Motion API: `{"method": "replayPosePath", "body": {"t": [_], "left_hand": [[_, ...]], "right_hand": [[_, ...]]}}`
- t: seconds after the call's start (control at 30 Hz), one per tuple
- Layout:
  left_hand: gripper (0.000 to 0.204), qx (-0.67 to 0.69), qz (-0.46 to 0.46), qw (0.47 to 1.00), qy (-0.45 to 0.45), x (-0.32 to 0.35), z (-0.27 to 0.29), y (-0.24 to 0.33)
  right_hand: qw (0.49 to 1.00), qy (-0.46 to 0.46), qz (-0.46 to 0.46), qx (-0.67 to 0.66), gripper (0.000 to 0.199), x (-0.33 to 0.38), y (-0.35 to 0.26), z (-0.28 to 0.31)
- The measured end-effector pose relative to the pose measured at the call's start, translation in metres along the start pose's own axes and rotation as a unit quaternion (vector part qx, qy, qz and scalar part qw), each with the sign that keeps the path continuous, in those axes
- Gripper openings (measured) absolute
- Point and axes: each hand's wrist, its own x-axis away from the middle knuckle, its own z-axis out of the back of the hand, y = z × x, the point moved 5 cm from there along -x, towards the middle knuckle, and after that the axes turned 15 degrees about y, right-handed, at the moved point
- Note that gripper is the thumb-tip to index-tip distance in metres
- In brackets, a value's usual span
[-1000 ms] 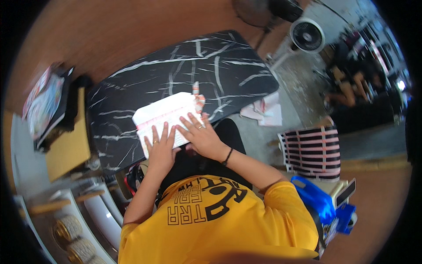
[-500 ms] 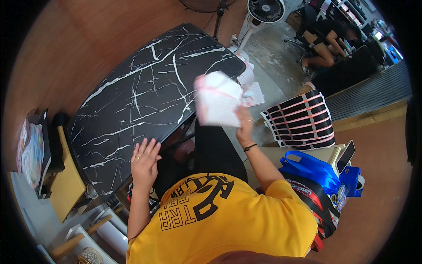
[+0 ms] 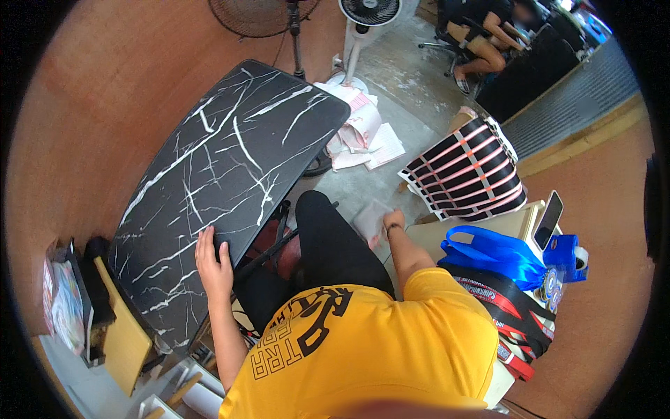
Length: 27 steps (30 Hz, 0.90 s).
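My left hand [image 3: 213, 267] rests with its fingers stretched out on the near edge of the black, white-veined table [image 3: 209, 164]. It holds nothing. Down beside my right knee, my right hand [image 3: 393, 219] is closed on a whitish sheet of paper [image 3: 371, 218], which is smeared by motion. Beyond that hand, loose white and pink papers [image 3: 363, 129] lie in a heap on the floor past the table's right corner.
To the right stands a curved sheet with black panels and pink strips [image 3: 474, 171]. Beside me, a cream surface bears a blue ribbon bundle [image 3: 488, 255], red-and-black lanyards [image 3: 502, 307] and a phone [image 3: 549, 220]. Two fans [image 3: 370, 10] stand ahead; a person [image 3: 481, 42] sits at far right.
My right hand has swung the paper from above the table's right edge down beside my right knee. My left hand stays on the table edge. The view has shifted, showing more of the floor papers.
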Motion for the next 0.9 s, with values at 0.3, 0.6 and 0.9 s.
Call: {"method": "replayPosePath", "body": {"t": [0.3, 0.6, 0.9], "left_hand": [[0.04, -0.002, -0.012, 1.0, 0.007, 0.001, -0.003, 0.003], [0.04, -0.003, -0.043, 0.999, -0.001, 0.001, -0.004, 0.006], [0.036, 0.009, -0.043, 0.999, 0.004, 0.002, -0.003, 0.004]], "right_hand": [[0.971, 0.024, -0.016, -0.238, 0.057, -0.134, -0.175, -0.028], [0.92, 0.008, 0.377, 0.109, 0.03, -0.066, -0.222, 0.084], [0.651, 0.075, 0.539, 0.529, 0.037, -0.092, -0.173, 0.098]]}}
